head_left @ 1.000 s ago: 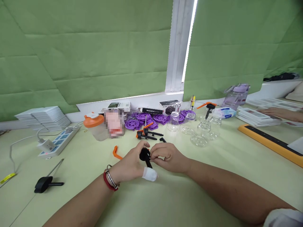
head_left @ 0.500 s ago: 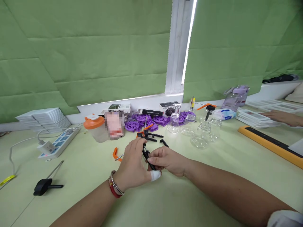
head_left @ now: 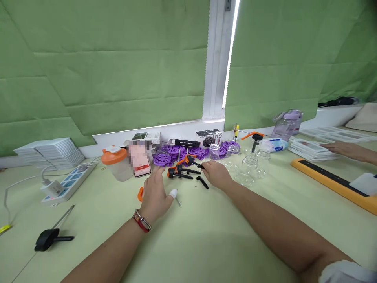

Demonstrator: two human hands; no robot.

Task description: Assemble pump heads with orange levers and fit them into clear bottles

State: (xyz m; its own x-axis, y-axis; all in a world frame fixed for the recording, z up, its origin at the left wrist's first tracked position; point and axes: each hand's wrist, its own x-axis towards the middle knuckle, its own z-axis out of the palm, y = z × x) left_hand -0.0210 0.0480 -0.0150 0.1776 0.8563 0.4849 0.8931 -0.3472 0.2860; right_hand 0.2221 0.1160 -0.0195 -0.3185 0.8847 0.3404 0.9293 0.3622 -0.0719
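My right hand [head_left: 217,173] pinches the black stem of a black-and-orange part [head_left: 193,161] at the back of a small pile. Two similar black-and-orange parts [head_left: 184,175] lie just below it. A short black L-shaped piece [head_left: 202,182] rests near my right wrist. My left hand [head_left: 156,196] is open above the table, fingers stretched forward and white wrapping round the thumb. Partly hidden behind that hand is an orange curved lever [head_left: 140,194]; a thin metal rod end [head_left: 178,201] shows by the thumb.
Purple wheel-like plastic parts [head_left: 162,160] and clear glass cups [head_left: 244,179] stand behind. At left are an orange-lidded shaker [head_left: 114,165], a phone [head_left: 142,169], a power strip [head_left: 72,182] and a black part with a rod [head_left: 48,239]. Another person's hand [head_left: 338,148] touches white frames [head_left: 309,151] at right.
The black part held between both hands has left that grip. My right hand has moved back to the pile and taken a black-and-orange part; my left hand has opened and drawn left.
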